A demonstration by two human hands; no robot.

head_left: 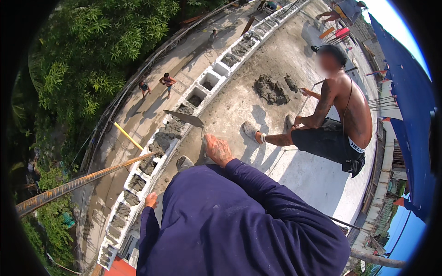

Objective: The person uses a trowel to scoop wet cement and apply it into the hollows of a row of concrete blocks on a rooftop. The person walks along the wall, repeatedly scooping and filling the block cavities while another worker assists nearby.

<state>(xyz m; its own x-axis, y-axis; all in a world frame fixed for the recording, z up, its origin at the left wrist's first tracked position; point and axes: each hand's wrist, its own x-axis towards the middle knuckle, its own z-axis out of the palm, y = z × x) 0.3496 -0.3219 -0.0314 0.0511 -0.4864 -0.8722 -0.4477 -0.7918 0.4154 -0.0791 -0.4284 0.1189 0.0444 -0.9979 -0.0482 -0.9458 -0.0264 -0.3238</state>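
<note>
1. A flat grey metal trowel blade (184, 118) extends over the top of the wall, just ahead of the right hand; whether it touches the blocks, I cannot tell.
2. The person's right hand (218, 149) is clenched around the trowel's handle, which is mostly hidden by the fingers.
3. Under the blade runs a long row of pale grey hollow concrete blocks (201, 90), curving from lower left to upper right. Wet grey mortar (164, 139) fills many of its cells near the blade; a couple farther up show dark hollows.
4. The person's left hand (151, 200) is at the inner edge of the row, nearer the lower end. Its fingers are small and partly hidden, so I cannot tell whether they are released or grasping something.
5. A rusty ribbed steel bar (83, 182) slants in from the left, its far end at the row. A yellow pole (128, 136) leans just outside the blocks.
6. To the right, on the grey concrete slab (225, 108), lies a dark heap of wet mortar (272, 90).
7. Beside that heap, a shirtless co-worker (359, 103) in black shorts is low down with knees bent, one hand extended near it.
8. Beyond the wall, two people stand on the pavement (184, 57) below, near green trees (101, 50).
</note>
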